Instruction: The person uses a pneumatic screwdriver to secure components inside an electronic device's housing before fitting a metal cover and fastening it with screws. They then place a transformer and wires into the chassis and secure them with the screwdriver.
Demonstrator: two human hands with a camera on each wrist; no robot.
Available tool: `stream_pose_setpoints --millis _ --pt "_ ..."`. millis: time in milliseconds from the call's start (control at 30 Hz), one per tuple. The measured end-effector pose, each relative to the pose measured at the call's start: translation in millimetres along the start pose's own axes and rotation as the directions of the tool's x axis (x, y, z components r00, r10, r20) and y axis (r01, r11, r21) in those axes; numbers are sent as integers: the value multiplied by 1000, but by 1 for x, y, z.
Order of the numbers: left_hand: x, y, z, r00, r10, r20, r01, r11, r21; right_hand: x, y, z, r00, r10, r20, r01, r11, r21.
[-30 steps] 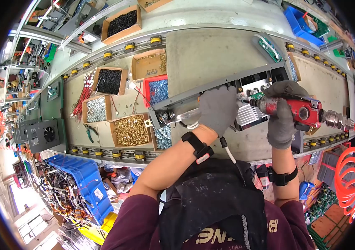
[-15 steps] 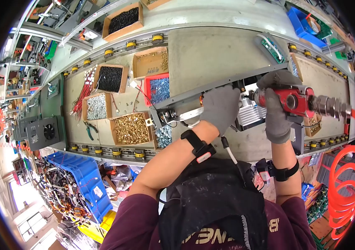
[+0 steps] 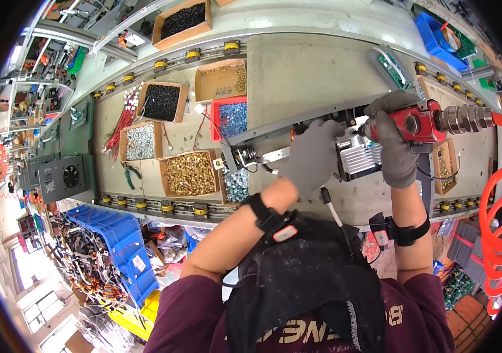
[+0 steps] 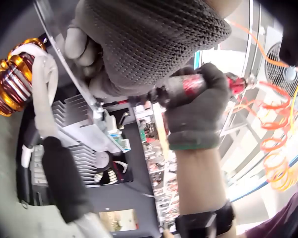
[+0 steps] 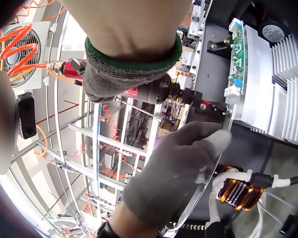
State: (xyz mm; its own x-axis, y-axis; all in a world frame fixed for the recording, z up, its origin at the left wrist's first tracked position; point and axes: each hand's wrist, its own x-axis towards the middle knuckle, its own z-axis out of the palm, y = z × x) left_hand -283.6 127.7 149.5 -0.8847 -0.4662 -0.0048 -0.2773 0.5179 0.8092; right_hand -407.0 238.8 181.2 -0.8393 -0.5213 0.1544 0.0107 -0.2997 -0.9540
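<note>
My gloved right hand grips a red pneumatic screwdriver, an orange-red hose at its back end. In the right wrist view its bit meets a small screw head at the edge of a grey metal chassis. My gloved left hand holds this edge beside the bit, fingers curled at the panel. Inside the chassis are silver finned heat sinks, a small green circuit board and a copper-wound coil with white-sleeved leads. The left palm hides part of the chassis in the head view.
Left of the chassis stand boxes of brass fasteners, silver screws and black screws, plus a red bin. Green-handled pliers lie nearby. A coiled air hose hangs at right. A circuit board lies behind the chassis.
The screwdriver's rear end has swung away from my body, with my right hand moving along, while its bit stays by the chassis edge. My left hand keeps its place there. The head view has shifted slightly.
</note>
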Motion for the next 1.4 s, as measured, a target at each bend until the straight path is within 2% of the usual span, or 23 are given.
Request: stream_pose_setpoints --millis 33,67,100,133,200,267,300,333,367,400,433,467,567,700,800,867,967,1100,1167,1233,1300,1367,1400 --pt "-7 -1 -7 1000 4 -2 -4 1000 3 1 -1 -1 998 61 1 -61 996 59" --pt "-13 -1 -14 970 -184 162 240 845 -477 1 -6 2 999 50 15 -50 999 14" --pt "-18 -1 -20 886 -253 389 463 428 -776 1 -14 5 999 40 29 -39 999 -32" --pt "-22 1 -25 888 -250 385 458 430 -778 1 -21 9 998 31 46 -27 997 -78" --pt "-30 5 -33 837 -287 467 543 319 -777 -1 -34 16 996 14 83 0 986 -166" --pt "-35 -3 -30 804 -303 511 590 297 -751 -8 -41 13 998 -11 68 21 988 -152" --pt "-34 -4 -28 768 -317 556 635 269 -724 -15 -47 13 989 -126 76 131 989 -64" --pt "-33 -2 -29 774 -312 550 628 273 -729 -23 -52 13 969 -237 76 235 972 26" --pt "-36 1 -29 776 -311 549 625 255 -738 -36 -59 16 980 -195 50 184 968 171" --pt "-40 4 -27 772 -308 556 629 239 -740 -43 -66 18 980 -194 36 186 968 169" --pt "-41 6 -23 775 -282 565 622 182 -762 -49 -74 20 971 -221 89 198 956 217" --pt "-41 9 -22 772 -270 576 629 192 -753 -54 -80 21 957 -253 142 210 942 262" --pt "-44 20 -19 722 -240 649 672 21 -740 -69 -84 20 965 -243 100 215 948 236" --pt "-52 28 -11 732 -254 632 659 29 -752 -82 -82 18 963 -261 74 236 942 240" --pt "-54 32 -6 699 -243 673 687 -33 -726 -87 -83 20 955 -292 59 277 942 189" --pt "-53 32 -3 652 -307 694 726 -13 -688 -88 -81 20 900 -415 131 405 909 96" --pt "-55 43 -6 597 -346 724 782 49 -622 -92 -83 25 899 -428 94 427 904 25" --pt "-56 44 -1 601 -389 698 780 94 -619 -95 -82 16 882 -443 158 440 896 55" --pt "-56 37 2 662 -304 685 740 114 -663 -95 -81 14 877 -456 151 454 890 49" --pt "-57 40 3 671 -322 668 731 139 -668 -95 -81 16 871 -469 145 467 883 46" --pt "-59 42 4 680 -338 650 723 164 -671 -95 -83 22 885 -460 65 461 888 10" --pt "-60 42 7 768 -284 573 628 160 -762 -96 -84 21 892 -449 46 451 892 -24" --pt "-59 40 7 767 -285 575 630 162 -760 -96 -85 20 898 -440 29 441 896 -58"
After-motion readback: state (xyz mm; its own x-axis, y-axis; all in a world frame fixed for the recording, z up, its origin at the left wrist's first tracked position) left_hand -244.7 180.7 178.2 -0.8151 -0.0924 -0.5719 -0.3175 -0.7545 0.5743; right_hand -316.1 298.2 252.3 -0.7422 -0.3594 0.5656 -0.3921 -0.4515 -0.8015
